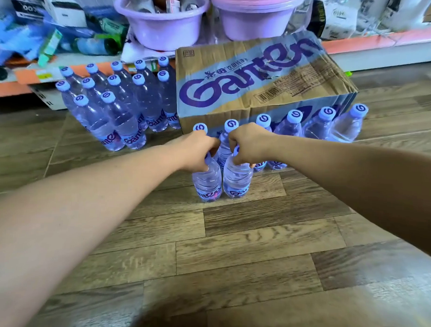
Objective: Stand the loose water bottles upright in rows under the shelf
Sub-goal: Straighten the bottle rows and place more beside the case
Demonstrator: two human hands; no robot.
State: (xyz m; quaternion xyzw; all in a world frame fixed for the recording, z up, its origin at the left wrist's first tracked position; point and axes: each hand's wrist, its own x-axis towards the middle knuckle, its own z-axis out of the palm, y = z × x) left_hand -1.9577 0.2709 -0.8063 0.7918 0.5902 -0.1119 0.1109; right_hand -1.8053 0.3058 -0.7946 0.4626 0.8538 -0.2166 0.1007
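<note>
Two clear water bottles stand side by side on the wooden floor in front of me. My left hand (pixel 197 151) grips the neck of the left bottle (pixel 207 181). My right hand (pixel 247 143) grips the top of the right bottle (pixel 237 180), hiding its cap. Behind them a row of upright bottles (pixel 292 127) with pale blue caps lines the front of a Ganten cardboard box (pixel 258 84). To the left, several more upright bottles (pixel 109 103) stand in rows below the shelf edge (pixel 29 77).
The shelf above carries two lilac plastic basins (pixel 160 22), small boxes and packets. The cardboard box sits tilted on the floor against the shelf. Wooden floor (pixel 231 249) stretches out toward me.
</note>
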